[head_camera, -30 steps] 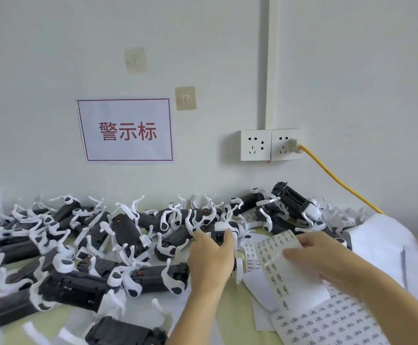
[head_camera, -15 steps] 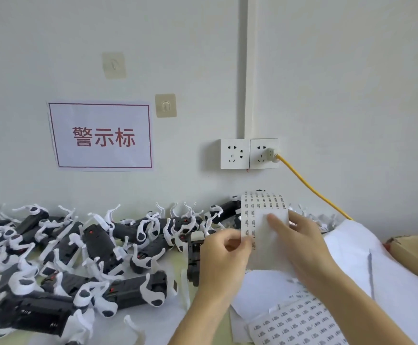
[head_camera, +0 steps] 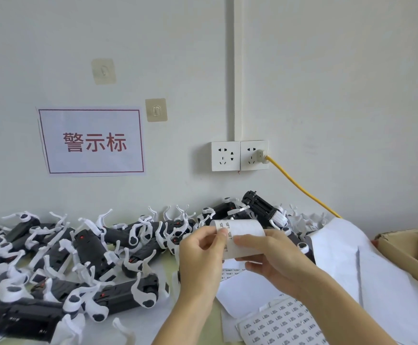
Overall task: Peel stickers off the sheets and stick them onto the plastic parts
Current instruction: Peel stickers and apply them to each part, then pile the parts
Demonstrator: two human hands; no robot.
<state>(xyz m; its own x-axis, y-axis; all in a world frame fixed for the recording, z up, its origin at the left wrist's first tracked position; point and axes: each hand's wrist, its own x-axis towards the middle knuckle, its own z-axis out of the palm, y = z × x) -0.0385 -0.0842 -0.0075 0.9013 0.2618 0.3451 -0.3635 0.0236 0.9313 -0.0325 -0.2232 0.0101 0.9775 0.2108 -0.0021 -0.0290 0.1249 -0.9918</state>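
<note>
Both hands up over the desk [head_camera: 195, 329], holding one curled sticker sheet [head_camera: 242, 235], landmark from here on. Right hand [head_camera: 270, 260] grip: fingers curled round the sheet's right side, thumb beneath. Left hand [head_camera: 200, 252] grip: narrow, thumb and forefinger pinched at the sheet's left edge on a sticker. Sticker print too small to read. Left of the sheet: pile of black-and-white plastic parts [head_camera: 88, 255] on the desk. Below it: flat sticker sheets [head_camera: 282, 322]. Up-left on the wall: sign [head_camera: 91, 141] reading "警示标". Above: sockets [head_camera: 239, 155], yellow cable [head_camera: 302, 189].
</note>
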